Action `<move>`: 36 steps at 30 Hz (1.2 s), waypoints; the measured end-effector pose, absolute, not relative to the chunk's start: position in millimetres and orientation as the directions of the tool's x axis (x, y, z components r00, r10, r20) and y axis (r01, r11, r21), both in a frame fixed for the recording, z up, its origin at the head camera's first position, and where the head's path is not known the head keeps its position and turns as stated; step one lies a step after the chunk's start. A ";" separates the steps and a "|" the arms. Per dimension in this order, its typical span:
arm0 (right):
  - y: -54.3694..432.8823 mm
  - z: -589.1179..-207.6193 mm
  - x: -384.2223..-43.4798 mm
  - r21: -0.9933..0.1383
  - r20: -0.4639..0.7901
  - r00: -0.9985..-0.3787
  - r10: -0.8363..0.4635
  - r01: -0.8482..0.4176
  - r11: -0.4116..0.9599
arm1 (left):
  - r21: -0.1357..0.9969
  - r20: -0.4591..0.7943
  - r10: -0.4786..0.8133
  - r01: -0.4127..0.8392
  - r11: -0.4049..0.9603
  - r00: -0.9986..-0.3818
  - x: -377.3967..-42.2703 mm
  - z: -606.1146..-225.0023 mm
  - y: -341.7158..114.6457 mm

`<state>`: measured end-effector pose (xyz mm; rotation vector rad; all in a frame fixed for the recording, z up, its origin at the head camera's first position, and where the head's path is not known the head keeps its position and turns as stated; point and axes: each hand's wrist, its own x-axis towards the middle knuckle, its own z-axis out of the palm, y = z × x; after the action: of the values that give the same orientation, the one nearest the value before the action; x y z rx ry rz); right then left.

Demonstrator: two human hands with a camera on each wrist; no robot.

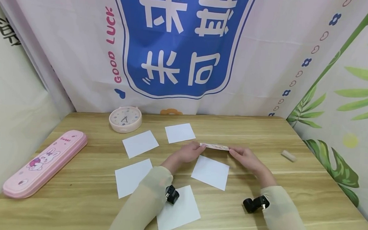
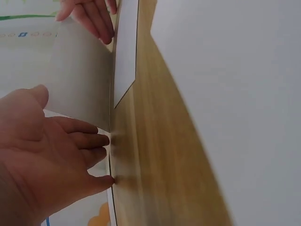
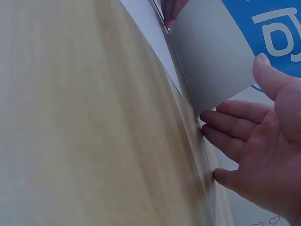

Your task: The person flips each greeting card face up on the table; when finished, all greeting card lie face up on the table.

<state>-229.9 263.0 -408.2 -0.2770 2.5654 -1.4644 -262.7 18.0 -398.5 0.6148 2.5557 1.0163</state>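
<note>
Both hands hold one card by its two short sides. It stands steeply tilted, its lower edge close to the wooden table. A printed side shows as a thin strip in the head view, while both wrist views show its plain pale side. My left hand pinches the left end, with the thumb on one side and fingers at the other. At the opposite end my right hand pinches the card likewise. Just in front of the hands a blank white card lies flat.
More blank white cards lie around the left arm, among them one at the back and one under the left wrist. A pink clock, a pink rabbit pencil case and a small pale block are on the wooden table.
</note>
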 end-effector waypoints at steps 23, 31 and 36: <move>246.8 -408.5 -243.0 -0.926 0.055 -0.998 0.015 -0.045 0.374 | 0.868 0.002 0.383 0.193 0.459 -0.924 -274.3 -406.2 46.5; 245.7 -409.9 -242.9 -0.915 0.054 -0.998 0.028 -0.038 0.402 | 0.962 0.005 0.331 0.095 0.256 -0.944 -279.6 -411.0 48.6; 243.2 -411.4 -243.0 -0.907 0.073 -0.996 0.046 -0.047 0.418 | 0.949 0.000 0.316 0.100 0.299 -0.949 -278.7 -409.5 49.3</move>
<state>-243.0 243.2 -411.4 -0.0006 2.7171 -1.7428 -278.7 49.3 -409.5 0.3846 2.3754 1.7139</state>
